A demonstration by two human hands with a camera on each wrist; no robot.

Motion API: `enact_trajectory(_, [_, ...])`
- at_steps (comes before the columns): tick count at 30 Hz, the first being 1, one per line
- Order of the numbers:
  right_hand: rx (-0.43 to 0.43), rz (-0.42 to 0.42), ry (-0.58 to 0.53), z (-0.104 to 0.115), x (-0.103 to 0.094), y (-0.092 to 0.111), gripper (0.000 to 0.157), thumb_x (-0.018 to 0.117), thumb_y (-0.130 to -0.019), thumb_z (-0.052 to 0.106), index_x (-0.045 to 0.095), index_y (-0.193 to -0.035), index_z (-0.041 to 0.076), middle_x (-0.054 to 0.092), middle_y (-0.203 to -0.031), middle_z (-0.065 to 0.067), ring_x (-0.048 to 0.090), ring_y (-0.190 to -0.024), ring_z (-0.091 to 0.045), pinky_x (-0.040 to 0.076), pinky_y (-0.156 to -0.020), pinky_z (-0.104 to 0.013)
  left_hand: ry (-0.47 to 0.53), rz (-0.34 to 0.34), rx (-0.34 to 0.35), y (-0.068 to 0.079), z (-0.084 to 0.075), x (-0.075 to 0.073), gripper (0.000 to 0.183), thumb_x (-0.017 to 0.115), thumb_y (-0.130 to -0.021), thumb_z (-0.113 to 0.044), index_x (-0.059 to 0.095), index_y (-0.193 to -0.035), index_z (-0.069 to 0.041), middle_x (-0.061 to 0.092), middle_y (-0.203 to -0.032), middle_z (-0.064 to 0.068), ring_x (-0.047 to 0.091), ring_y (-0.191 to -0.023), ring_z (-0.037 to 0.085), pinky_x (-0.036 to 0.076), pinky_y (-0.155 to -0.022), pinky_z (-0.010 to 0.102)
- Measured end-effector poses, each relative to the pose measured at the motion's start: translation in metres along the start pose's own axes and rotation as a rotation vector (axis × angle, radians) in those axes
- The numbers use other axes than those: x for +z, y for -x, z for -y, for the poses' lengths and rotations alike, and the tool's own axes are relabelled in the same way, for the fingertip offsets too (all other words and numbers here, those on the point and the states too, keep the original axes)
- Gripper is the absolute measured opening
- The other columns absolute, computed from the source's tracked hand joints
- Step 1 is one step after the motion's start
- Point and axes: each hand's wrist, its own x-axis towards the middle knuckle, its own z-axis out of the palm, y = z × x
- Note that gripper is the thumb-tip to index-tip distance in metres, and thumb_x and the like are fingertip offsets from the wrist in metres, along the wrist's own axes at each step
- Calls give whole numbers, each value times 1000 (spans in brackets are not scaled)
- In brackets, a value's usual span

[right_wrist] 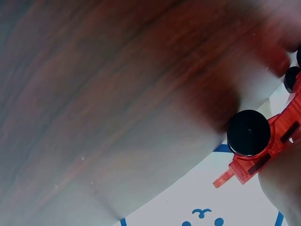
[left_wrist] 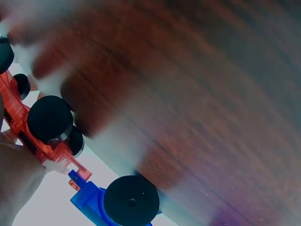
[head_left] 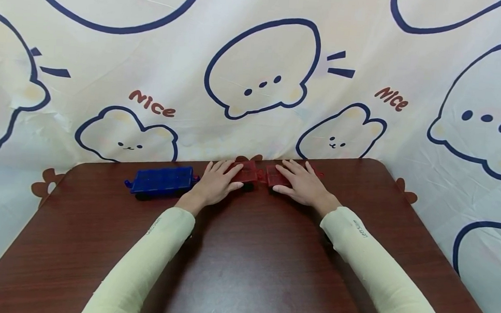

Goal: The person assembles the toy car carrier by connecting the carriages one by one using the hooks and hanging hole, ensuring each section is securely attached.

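Two translucent red toy train cars stand end to end near the table's far edge. My left hand (head_left: 218, 181) rests over the left red car (head_left: 248, 172), its fingers spread across the top. Over the right red car (head_left: 275, 176) lies my right hand (head_left: 303, 182), fingers extended and thumb along the near side. Between the cars, their small red couplers overlap. A blue toy train car (head_left: 161, 180) stands just left of my left hand. In the left wrist view, its blue hook (left_wrist: 75, 177) meets the red coupler (left_wrist: 81, 170). Black wheels (right_wrist: 248, 133) show under the red cars.
The brown wooden table (head_left: 251, 273) has rounded far corners. A white curtain (head_left: 252, 132) with cartoon outlines hangs right behind its far edge and along both sides. Pale sleeves (head_left: 366, 252) cover both forearms.
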Motion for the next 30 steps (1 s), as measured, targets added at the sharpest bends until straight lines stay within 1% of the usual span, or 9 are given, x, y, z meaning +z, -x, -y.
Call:
enact_trajectory(7, [0, -6, -4, 1, -2, -1, 79, 48, -99, 65, 32, -161, 18, 26, -166, -10, 16, -154, -29, 4, -121, -60, 43, -13, 13, 1, 2, -1, 64, 48, -106, -46, 33, -160, -14, 31, -161, 20, 24, -148, 44, 9, -119, 65])
enact_trajectory(12, [6, -10, -5, 1, -2, -1, 79, 48, -99, 65, 32, -161, 18, 27, -166, -10, 17, -154, -29, 4, -121, -60, 55, -3, 9, 2, 3, -2, 65, 48, -106, -47, 33, -160, -15, 30, -161, 20, 23, -149, 43, 8, -119, 65])
enact_trajectory(19, [12, -5, -19, 3, -2, -2, 80, 47, -99, 66, 32, -161, 18, 27, -166, -11, 18, -154, -29, 3, -121, -60, 57, 5, 13, 3, 4, -2, 65, 48, -106, -48, 32, -160, -16, 29, -162, 19, 23, -149, 42, 8, -119, 64])
enact_trajectory(24, [23, -2, -23, 4, -3, -2, 80, 48, -98, 65, 33, -161, 17, 27, -165, -12, 18, -153, -30, 3, -121, -60, 60, 18, 3, 3, 4, -2, 66, 47, -106, -49, 31, -161, -17, 28, -163, 17, 21, -150, 41, 6, -120, 63])
enact_trajectory(30, [28, -4, -21, 4, -2, -5, 80, 47, -99, 66, 32, -161, 18, 26, -166, -11, 17, -154, -30, 3, -121, -59, 58, 19, -1, 3, 5, -1, 65, 46, -106, -50, 31, -161, -18, 28, -163, 17, 21, -150, 41, 6, -120, 62])
